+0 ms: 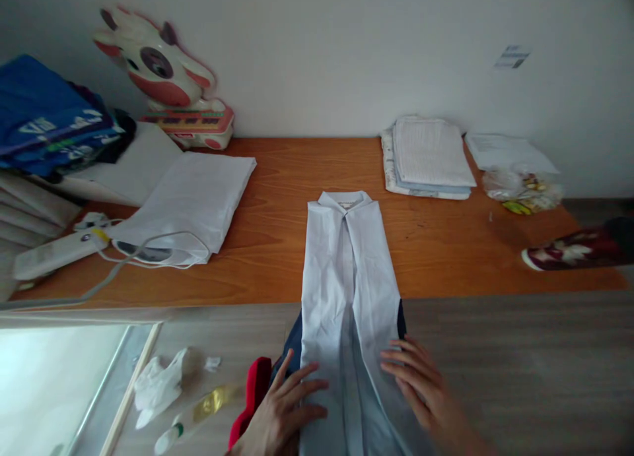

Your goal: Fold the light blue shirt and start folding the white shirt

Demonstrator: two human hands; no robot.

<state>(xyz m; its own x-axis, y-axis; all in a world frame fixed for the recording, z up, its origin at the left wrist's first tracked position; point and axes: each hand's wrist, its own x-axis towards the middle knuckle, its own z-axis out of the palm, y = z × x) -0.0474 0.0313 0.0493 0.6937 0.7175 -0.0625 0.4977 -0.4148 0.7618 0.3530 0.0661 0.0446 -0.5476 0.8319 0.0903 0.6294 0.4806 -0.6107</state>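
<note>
A white collared shirt lies lengthwise, its collar end on the wooden table and its lower part hanging over the front edge towards me. Its sides are folded inward, and the front gapes below the chest. My left hand rests on the shirt's left edge with fingers spread. On the right edge, my right hand touches the cloth with its fingers stretched out. Neither hand grips the fabric. The shirt's lowest part runs out of view at the bottom.
On the table are folded cloths, a plastic bag of small items, a dark red bottle, a white packet and a power strip. A cow-shaped toy stands behind. A bottle and white bag lie on the floor.
</note>
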